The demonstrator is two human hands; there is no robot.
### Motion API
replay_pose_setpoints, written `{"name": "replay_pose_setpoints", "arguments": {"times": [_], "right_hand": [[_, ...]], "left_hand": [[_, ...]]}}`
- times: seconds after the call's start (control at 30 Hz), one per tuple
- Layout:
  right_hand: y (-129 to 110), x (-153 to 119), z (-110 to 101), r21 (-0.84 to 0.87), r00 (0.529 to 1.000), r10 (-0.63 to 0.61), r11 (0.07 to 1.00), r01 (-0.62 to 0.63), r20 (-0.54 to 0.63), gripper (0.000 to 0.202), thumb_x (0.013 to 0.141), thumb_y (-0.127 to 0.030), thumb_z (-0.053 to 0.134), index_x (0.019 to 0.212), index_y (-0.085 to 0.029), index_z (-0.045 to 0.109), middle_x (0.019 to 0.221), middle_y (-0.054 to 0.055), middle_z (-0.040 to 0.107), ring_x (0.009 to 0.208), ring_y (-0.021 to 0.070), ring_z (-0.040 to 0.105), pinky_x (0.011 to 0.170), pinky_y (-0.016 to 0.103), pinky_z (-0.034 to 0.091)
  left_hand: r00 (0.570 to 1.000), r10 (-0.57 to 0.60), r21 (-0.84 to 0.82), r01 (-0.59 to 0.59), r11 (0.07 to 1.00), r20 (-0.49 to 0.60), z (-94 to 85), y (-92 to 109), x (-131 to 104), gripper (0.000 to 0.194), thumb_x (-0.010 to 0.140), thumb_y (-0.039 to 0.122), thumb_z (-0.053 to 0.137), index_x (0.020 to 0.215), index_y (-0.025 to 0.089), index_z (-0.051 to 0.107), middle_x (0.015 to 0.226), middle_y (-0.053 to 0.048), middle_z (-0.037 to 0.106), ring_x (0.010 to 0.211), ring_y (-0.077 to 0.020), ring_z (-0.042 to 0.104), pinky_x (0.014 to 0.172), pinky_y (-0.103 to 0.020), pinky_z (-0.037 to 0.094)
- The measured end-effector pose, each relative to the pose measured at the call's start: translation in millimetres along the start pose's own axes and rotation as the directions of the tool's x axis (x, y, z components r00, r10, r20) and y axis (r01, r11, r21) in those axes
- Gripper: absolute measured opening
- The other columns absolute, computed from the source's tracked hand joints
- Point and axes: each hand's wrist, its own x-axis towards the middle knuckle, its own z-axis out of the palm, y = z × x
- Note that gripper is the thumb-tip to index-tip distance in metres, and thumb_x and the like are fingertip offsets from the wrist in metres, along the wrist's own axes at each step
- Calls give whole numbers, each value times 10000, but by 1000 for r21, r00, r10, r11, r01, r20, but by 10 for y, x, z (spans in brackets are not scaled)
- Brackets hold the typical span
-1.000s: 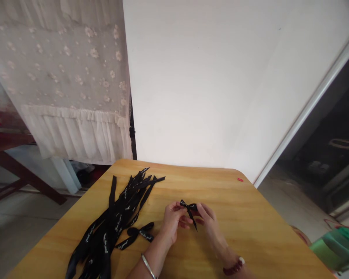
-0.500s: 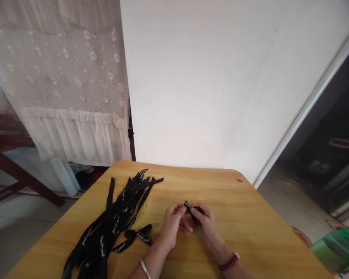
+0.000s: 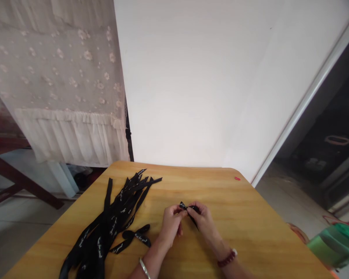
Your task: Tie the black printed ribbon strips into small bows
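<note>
Between my two hands is a black ribbon [image 3: 183,205] with white lettering, folded into a small bow shape above the table. My left hand [image 3: 172,223] pinches its left side with thumb and fingers. On the other side, my right hand [image 3: 202,217] grips the ribbon near its middle, and a dark tail hangs below these fingers. Part of the ribbon is hidden behind the fingertips. Left of my left forearm, a tied black ribbon bow [image 3: 136,235] lies on the wood. Beyond it spreads a pile of loose black ribbons [image 3: 113,221] printed with white script.
The wooden table [image 3: 209,186] meets a white panel [image 3: 192,85] at its far edge. A small red piece [image 3: 237,178] lies near the far right corner. To the right, below table height, is a green container [image 3: 336,246]. A lace curtain [image 3: 72,85] hangs at the left.
My fingertips have come closer together on the ribbon, and my left fingers have curled in more. The whole view has shifted slightly. The pile and the tied bow lie as before.
</note>
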Motion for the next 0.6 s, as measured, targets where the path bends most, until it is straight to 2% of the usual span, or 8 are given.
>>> {"name": "replay_pose_setpoints", "arguments": {"times": [0.13,0.3,0.43,0.6], "right_hand": [[-41,-16,28,-9,998,-37,999,38,41,161,647,-315,622,589,-173,575,512,-22,538,517,125,467,517,227,345],[-94,-36,33,16,998,0,1000,-1,62,188,646,-341,616,576,-177,555,470,-34,515,474,115,448,486,221,332],[-89,-22,4,-62,1000,3,998,-5,-28,205,600,-346,642,554,-167,553,471,-36,495,471,109,425,467,215,313],[-63,0,-4,-126,999,-23,992,17,-48,203,596,-347,631,532,-167,564,432,-46,457,439,98,382,437,212,289]], "left_hand": [[1000,11,-59,-9,998,24,2,17,-14,181,642,319,557,613,148,504,371,78,423,193,-48,334,203,-159,189],[997,2,-104,6,995,81,-13,32,-30,211,623,335,582,615,132,525,526,30,543,208,0,271,206,-157,163],[999,-46,-115,49,992,25,-52,59,-20,290,598,387,610,732,137,547,542,39,550,215,2,265,213,-152,142],[996,-36,-198,21,980,-77,-82,85,-4,386,633,530,523,678,146,519,564,33,562,211,-6,298,219,-154,128]]}}
